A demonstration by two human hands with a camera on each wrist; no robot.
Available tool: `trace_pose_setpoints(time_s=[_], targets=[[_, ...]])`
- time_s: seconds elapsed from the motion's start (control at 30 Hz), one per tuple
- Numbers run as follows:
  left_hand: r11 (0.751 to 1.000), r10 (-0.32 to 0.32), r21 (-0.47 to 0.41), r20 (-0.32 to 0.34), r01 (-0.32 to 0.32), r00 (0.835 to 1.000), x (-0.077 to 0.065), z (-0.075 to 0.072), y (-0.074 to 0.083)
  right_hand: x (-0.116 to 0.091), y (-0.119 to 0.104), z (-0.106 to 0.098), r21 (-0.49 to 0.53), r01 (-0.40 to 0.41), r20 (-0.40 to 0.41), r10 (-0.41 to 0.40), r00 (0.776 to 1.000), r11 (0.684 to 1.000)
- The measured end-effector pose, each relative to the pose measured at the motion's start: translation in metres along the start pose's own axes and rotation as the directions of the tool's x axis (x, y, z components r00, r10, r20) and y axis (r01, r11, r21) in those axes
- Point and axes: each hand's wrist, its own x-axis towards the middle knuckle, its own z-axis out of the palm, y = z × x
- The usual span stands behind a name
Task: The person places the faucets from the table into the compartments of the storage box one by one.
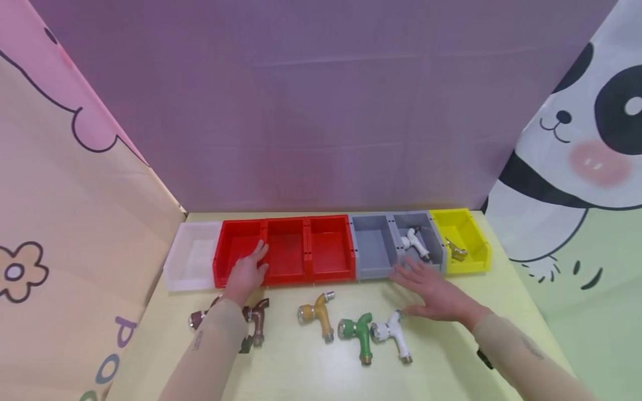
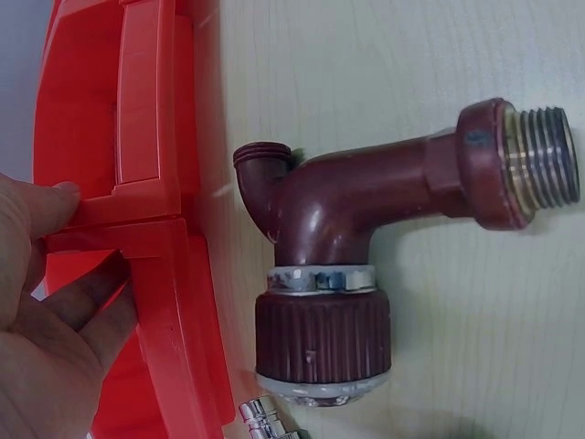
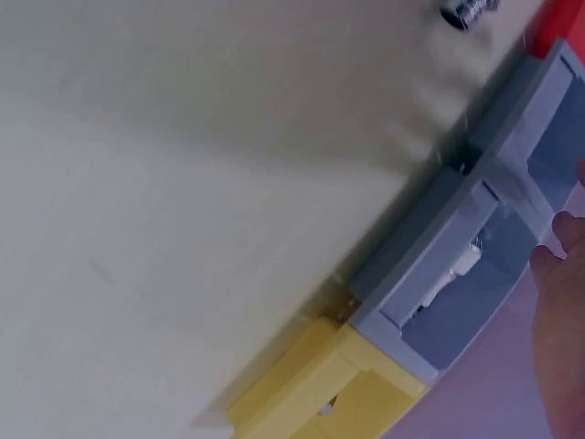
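My left hand [image 1: 246, 275] is at the divider between the leftmost red bin [image 2: 101, 402] and the middle red bin [image 2: 146, 101], its thumb on one side and fingers on the other, pinching the wall. Just in front lies a maroon tap [image 2: 338, 201] with a ribbed knob and brass thread. Another maroon tap [image 1: 197, 319] is partly hidden by the left forearm. Fingers spread, my right hand [image 1: 436, 289] hovers at the front of the grey bins [image 1: 373, 245], holding nothing. Below its thumb lies a white tap [image 1: 396, 336]; a second white tap [image 1: 414, 243] sits in the right grey bin.
A green tap [image 1: 362, 337] and an ochre tap [image 1: 321, 317] lie mid-table. In the yellow bin [image 1: 478, 245] is a small metallic piece [image 1: 456, 252]. A translucent white bin [image 1: 188, 278] ends the row at left. A purple curtain [image 1: 321, 111] hangs behind.
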Motion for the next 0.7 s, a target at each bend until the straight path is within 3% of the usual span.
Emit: trace_pose_setpoints(time_s=[0.3, 0.5, 0.7], targets=[[1.000, -0.002, 0.015, -0.003, 0.002, 1.000, 0.001, 0.001, 0.000, -0.010, -0.022, 0.019, 0.068, 0.136, 0.056, -0.140, 0.989, 0.988], [1.000, -0.017, 0.006, 0.006, 0.017, 1.000, 0.001, 0.001, 0.000, -0.015, -0.034, 0.026, 0.164, 0.084, 0.198, -0.116, 0.973, 0.983], [1.000, -0.019, 0.002, 0.004, 0.019, 1.000, 0.001, 0.001, 0.001, -0.020, -0.039, 0.033, 0.151, 0.104, 0.224, -0.137, 0.965, 0.983]])
